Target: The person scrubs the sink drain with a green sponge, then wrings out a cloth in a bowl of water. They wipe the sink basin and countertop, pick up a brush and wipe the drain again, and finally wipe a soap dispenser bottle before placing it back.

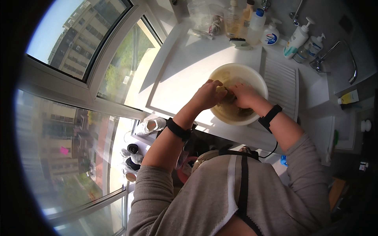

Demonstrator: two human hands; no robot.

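Note:
A round white basin (pixel 262 88) holds cloudy brownish liquid. Inside it, my left hand (pixel 209 93) has its fingers curled on a wet brownish item (pixel 229 96), probably cloth. My right hand (pixel 244 93) grips the same item from the other side, so both hands nearly meet over the liquid. How much of the item lies below the surface is hidden by my hands and the murk. A black band is on each wrist.
The basin stands on a white counter (pixel 189 73) beside a ribbed washboard (pixel 280 79). Pump bottles (pixel 269 34), a scrubbing brush (pixel 240 43) and a chrome faucet (pixel 330 56) line the back and right. White shoes (pixel 151 126) sit near the window at left.

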